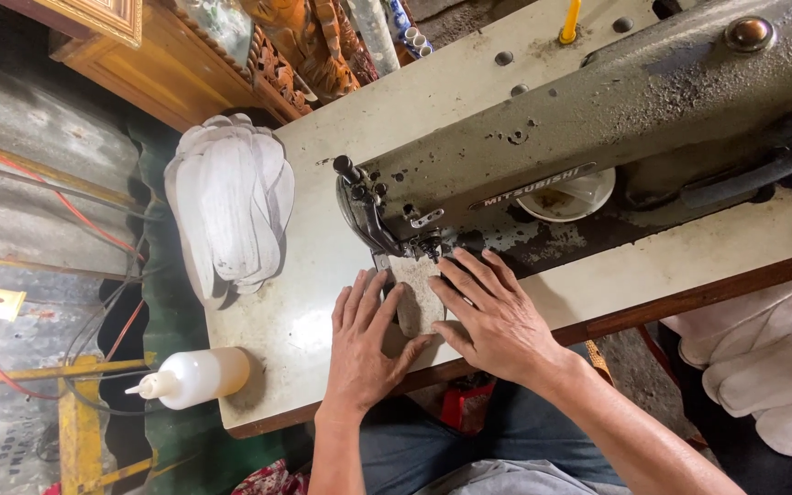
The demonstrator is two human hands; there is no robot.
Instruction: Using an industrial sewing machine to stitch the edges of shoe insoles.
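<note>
A grey, sole-shaped piece (pixel 417 295) lies flat under the sewing machine (pixel 598 119) needle, pinned by 2 open palms: left hand (pixel 364 344) on its near-left edge, right hand (pixel 492 312) along its right side, neither gripping. The worn, pale table (pixel 304 275) also holds a stack of white soles (pixel 229 206) and a white squeeze bottle (pixel 192 378); carved wooden furniture (pixel 231 55) stands beyond.

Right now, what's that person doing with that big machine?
A person sits at a sewing machine. Both hands lie flat on the table, the left hand and right hand pressing a grey piece under the needle. A stack of white pieces waits at the table's left end, and a squeeze bottle lies on the near corner.
</note>
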